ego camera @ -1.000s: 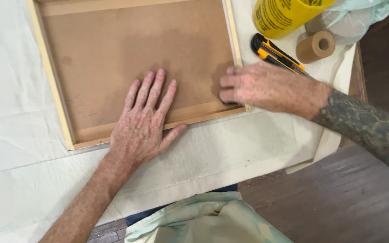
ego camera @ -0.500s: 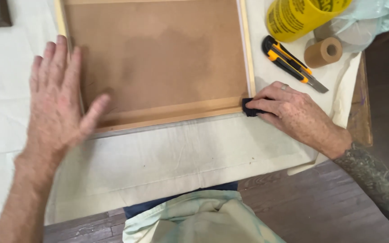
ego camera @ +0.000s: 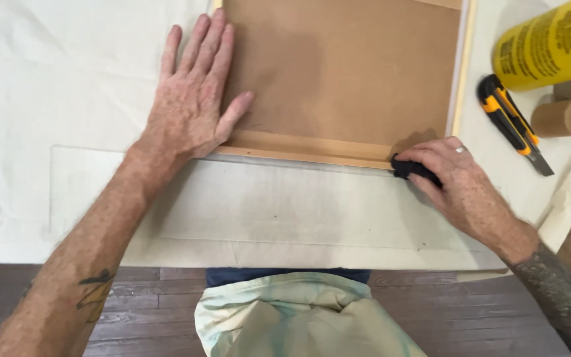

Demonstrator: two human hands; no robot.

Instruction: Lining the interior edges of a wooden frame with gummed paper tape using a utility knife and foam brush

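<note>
A person's left hand [ego camera: 190,109] lies flat and open, fingers spread, across the lower left corner of a wooden picture frame [ego camera: 312,151] that rests face down, its brown backing board [ego camera: 338,73] up, on a surface draped with a cream cloth [ego camera: 67,99]. The right hand [ego camera: 460,185] curls closed around a small black tool [ego camera: 412,168], pressed to the frame's near edge by its lower right corner. To the right, apart from the frame, lie a yellow-and-black utility knife [ego camera: 511,122], a roll of brown tape [ego camera: 566,116] and a yellow cylindrical container [ego camera: 550,43].
</note>
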